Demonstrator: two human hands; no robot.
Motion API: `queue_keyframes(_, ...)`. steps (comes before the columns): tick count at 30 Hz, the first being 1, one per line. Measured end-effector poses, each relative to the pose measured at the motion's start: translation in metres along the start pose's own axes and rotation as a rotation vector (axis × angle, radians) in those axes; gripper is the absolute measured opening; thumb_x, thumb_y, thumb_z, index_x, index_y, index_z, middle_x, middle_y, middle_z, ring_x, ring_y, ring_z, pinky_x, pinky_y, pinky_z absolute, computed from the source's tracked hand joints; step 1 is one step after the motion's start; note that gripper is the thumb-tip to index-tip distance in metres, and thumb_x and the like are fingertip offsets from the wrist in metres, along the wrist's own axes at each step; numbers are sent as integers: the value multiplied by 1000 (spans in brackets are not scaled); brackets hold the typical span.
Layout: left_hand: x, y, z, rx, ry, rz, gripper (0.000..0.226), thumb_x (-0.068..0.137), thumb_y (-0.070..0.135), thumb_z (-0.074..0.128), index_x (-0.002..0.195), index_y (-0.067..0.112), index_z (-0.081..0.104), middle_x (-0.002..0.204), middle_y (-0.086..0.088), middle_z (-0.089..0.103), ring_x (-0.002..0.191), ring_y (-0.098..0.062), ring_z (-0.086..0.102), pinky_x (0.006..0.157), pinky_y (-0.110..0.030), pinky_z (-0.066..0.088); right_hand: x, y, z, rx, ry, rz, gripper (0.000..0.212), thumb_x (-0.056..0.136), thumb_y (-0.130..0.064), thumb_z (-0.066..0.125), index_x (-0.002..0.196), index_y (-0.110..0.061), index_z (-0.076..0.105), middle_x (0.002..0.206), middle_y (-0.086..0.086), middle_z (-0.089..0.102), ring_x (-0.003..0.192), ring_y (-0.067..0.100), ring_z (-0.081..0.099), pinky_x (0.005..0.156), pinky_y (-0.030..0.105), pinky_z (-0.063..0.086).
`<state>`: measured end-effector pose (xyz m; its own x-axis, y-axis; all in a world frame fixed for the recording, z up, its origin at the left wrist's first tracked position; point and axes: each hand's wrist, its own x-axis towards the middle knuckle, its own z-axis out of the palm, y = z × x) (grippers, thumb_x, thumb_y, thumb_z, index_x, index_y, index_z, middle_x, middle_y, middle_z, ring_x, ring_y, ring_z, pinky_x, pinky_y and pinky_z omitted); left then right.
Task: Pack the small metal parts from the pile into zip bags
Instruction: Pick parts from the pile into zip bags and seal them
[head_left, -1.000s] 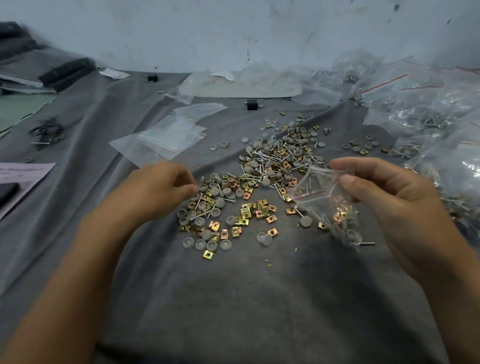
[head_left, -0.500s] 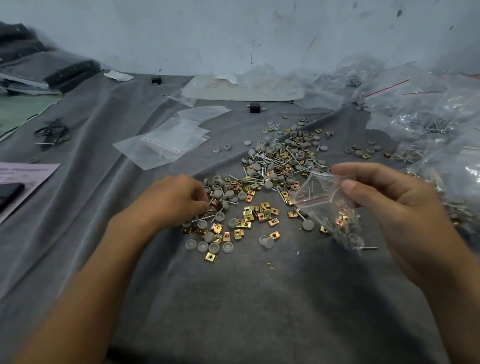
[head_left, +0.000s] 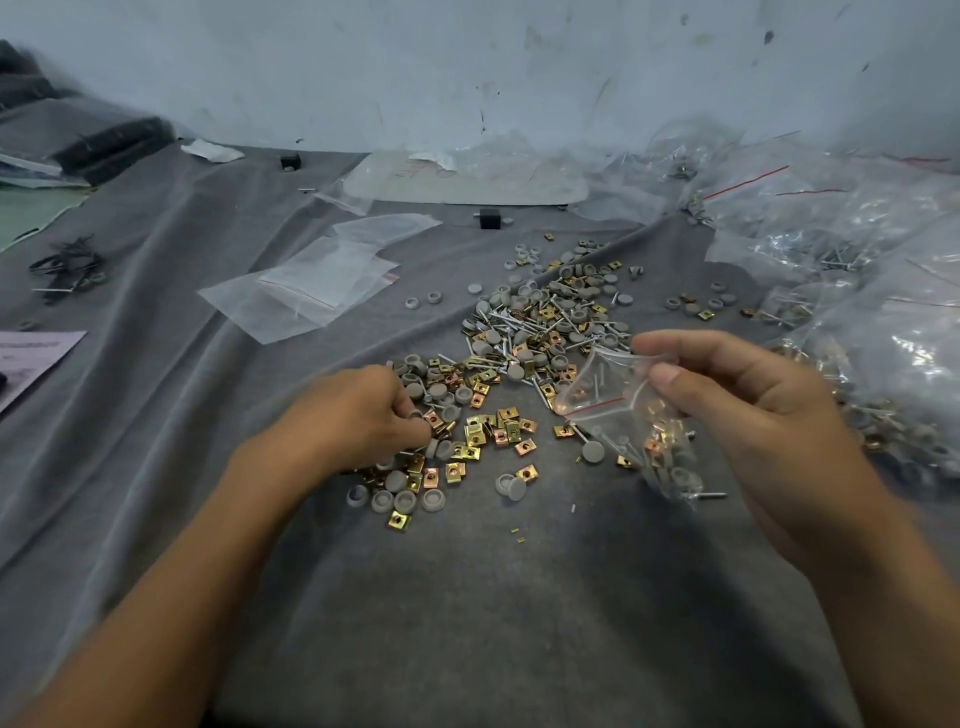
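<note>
The pile (head_left: 524, 364) of small parts lies on the cloth (head_left: 467, 597), too many to count. The left hand (head_left: 358, 415) is at its near-left edge, fingers curled down among the parts; whether they pinch 1 I cannot tell. The right hand (head_left: 743, 410) pinches 1 bag (head_left: 613, 395) at its mouth, just right of the pile, with parts in its bottom. 4 grey caps (head_left: 405, 501) sit in a row at the near edge.
</note>
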<state>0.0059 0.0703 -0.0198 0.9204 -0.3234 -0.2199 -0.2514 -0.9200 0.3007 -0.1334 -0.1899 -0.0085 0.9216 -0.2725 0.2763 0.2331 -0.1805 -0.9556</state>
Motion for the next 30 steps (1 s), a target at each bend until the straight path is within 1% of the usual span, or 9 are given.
queue_keyframes(3,1,3,4,120,20,-1,25,85,42,64,85,18,70,78,-2,70,74,-17,65,67,-37,54,0,-1,2,21,0,4,21,89,-19,70,102,-32,80,93,1,76,83,5,67,77,15,53)
queue_keyframes(8,1,3,5,194,34,25,25,89,39,54,82,16,59,75,-1,61,63,-16,52,55,-32,37,-1,-1,1,4,-8,13,24,94,-13,68,103,-32,79,87,-5,75,81,4,65,74,15,51)
queue_keyframes(13,4,0,6,69,156,60,6,83,17,55,77,15,53,62,6,57,53,-12,46,47,-29,34,-1,-1,0,-3,-15,7,23,95,-14,68,104,-32,79,87,-7,74,80,4,65,73,14,51)
queue_keyframes(16,4,-1,8,-4,237,99,14,88,12,54,77,18,49,53,11,51,44,-6,39,41,-22,34,-1,-1,-1,-12,-14,8,23,95,-16,68,105,-33,79,89,-5,75,80,6,64,73,17,50)
queue_keyframes(18,3,0,9,-78,279,119,15,94,21,54,82,21,45,62,10,57,52,-5,47,45,-26,35,-1,-1,-1,-11,-13,7,23,95,-16,68,105,-34,79,90,-3,76,82,6,66,74,16,52)
queue_keyframes(21,4,1,6,-154,271,142,9,100,30,51,105,26,46,78,5,63,71,-12,58,57,-33,40,-1,-1,-1,-17,-18,8,23,95,-17,68,105,-35,79,93,1,76,83,9,66,75,19,52)
queue_keyframes(24,1,-1,1,-149,236,156,25,103,34,49,126,29,41,90,10,68,85,-13,62,71,-37,47,-1,-1,-1,-9,-20,9,23,94,-16,69,104,-34,79,90,0,75,81,7,65,74,18,51)
queue_keyframes(27,-5,1,-8,-209,285,194,15,101,36,52,115,34,47,89,19,64,87,-6,61,74,-37,50,-1,0,2,-15,-31,10,23,95,-16,69,105,-34,79,95,8,74,82,9,63,74,20,50)
queue_keyframes(30,-15,15,-13,-345,310,341,9,101,34,53,105,39,59,92,21,64,88,2,61,76,-31,51,-1,1,5,-16,-43,14,23,95,-16,69,105,-34,78,97,9,74,85,10,65,77,21,52)
